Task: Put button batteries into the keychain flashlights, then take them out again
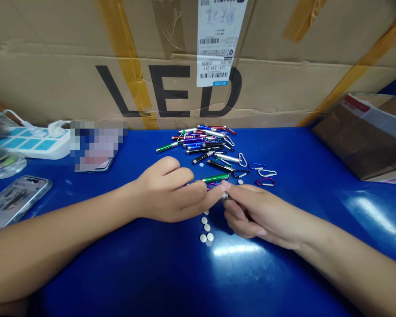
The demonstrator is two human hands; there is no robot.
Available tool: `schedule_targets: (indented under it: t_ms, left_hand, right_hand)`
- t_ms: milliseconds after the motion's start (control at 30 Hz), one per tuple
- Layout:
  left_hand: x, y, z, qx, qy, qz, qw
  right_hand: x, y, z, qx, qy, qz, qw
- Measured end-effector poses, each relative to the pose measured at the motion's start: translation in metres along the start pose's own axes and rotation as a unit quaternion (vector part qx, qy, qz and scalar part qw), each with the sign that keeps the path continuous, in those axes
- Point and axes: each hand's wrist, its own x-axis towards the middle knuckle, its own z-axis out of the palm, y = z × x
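My right hand (254, 207) is closed, its thumb and fingers pinching a small silver metal cylinder (225, 196); most of that piece is hidden in the fingers. My left hand (174, 193) is curled, with its forefinger tip against the silver end and the right thumb. Whether it grips something of its own is hidden. Just behind the fingertips lies a green penlight (216, 178). Several button cells (207, 227) are scattered on the blue table below the hands, and another button cell (240, 182) lies to the right of the green penlight.
Behind the hands is a pile of coloured penlights (201, 143) with carabiner clips. Loose carabiners (265, 181) lie to its right. A power strip (36, 143) and two phones (18, 198) are at the left. A cardboard box (366, 136) stands right; a large carton (86, 39) walls the back.
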Motion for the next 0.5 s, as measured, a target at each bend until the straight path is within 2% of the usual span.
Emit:
schedule_targets:
  t_ms: [167,300,367,500]
  left_hand:
    - [0.004,0.008,0.005,-0.115,-0.043,-0.127,0.984]
    - [0.012,0.012,0.005,-0.243,-0.058,-0.264,0.932]
    - [0.014,0.012,0.005,-0.28,-0.062,-0.285,0.915]
    - [0.014,0.014,0.004,-0.269,-0.047,-0.259,0.927]
  right_hand:
    - [0.0,0.002,0.004,-0.054,0.031,-0.06,0.996]
    - [0.0,-0.001,0.002,-0.148,0.089,-0.112,0.979]
    - [-0.001,-0.003,0.002,-0.193,0.115,-0.117,0.967]
    - [-0.003,-0.002,0.004,-0.217,0.132,-0.113,0.961]
